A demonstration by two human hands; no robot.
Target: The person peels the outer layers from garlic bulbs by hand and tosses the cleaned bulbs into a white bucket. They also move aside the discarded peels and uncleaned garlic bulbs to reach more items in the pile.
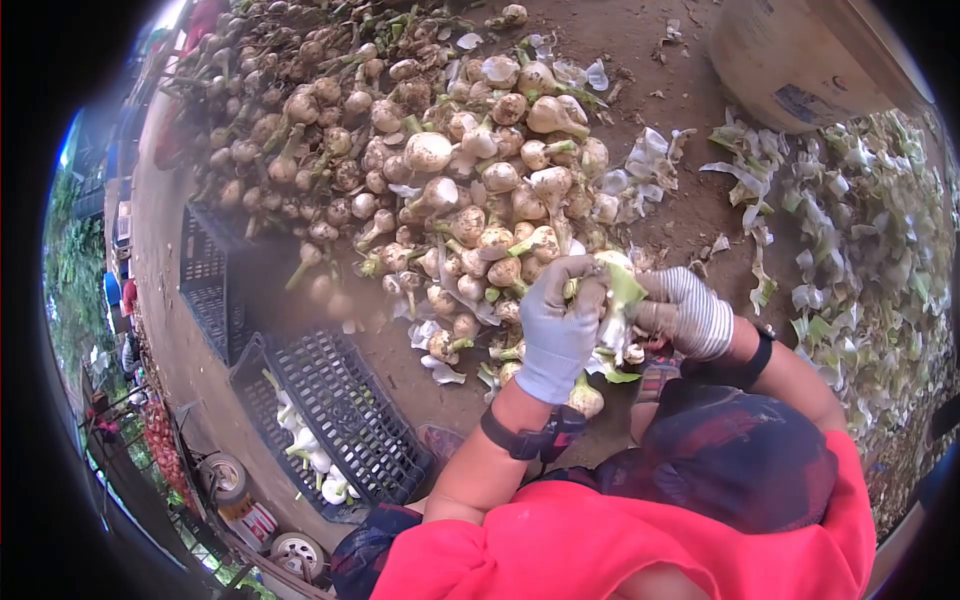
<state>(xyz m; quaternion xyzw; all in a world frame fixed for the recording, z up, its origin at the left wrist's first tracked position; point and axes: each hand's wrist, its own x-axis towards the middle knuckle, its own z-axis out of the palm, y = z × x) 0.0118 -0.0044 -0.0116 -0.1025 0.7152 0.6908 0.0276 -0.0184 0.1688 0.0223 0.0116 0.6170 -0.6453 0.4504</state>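
Both of my hands wear soiled white work gloves and meet over the near edge of a large heap of bulbs (470,225). My left hand (565,330) has its fingers closed around a pale bulb with green leafy layers (622,290). From the other side, my right hand (685,312) pinches the same bulb's layers between curled fingers. Part of the bulb is hidden behind the gloves. Below my hands lies another whitish bulb (586,398) with a green stem.
A black slatted crate (345,410) holds several cleaned white bulbs (315,455) at the lower left. Another dark crate (205,285) stands beyond it. Peeled skins (860,230) cover the right side, below a large pale tub (790,60). Wheels (298,552) show at the far lower left.
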